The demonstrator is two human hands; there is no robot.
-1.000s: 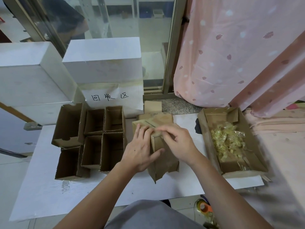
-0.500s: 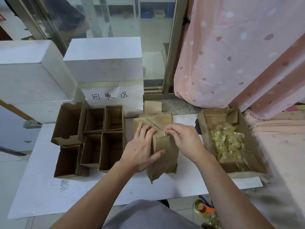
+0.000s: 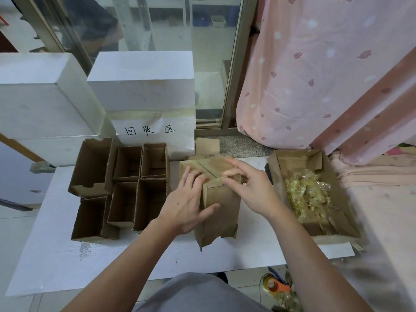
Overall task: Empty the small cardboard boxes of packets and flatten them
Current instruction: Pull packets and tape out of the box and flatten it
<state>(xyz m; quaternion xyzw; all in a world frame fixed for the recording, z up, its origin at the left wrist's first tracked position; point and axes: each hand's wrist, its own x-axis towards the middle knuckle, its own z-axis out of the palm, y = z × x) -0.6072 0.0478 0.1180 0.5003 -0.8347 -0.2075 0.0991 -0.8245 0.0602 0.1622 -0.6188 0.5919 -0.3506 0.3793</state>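
A small brown cardboard box (image 3: 221,212) stands upside down in the middle of the white table, its taped bottom facing up. My left hand (image 3: 186,203) grips its left side, fingers on top and thumb on the front face. My right hand (image 3: 247,185) pinches the clear tape at the top seam, index and thumb together, the other fingers raised. To the right lies a larger open cardboard tray (image 3: 337,224) holding a heap of yellowish clear packets (image 3: 306,194).
Several open, empty small boxes (image 3: 126,188) stand packed together on the left of the white table (image 3: 56,255). White boxes (image 3: 144,86), one with a handwritten label, stand behind. A pink curtain (image 3: 315,75) hangs at right. An orange tape roll (image 3: 275,285) lies on the floor.
My right hand has moved from pressing on the box top to pinching the tape at the seam and lifting slightly. My left hand keeps its hold on the box.
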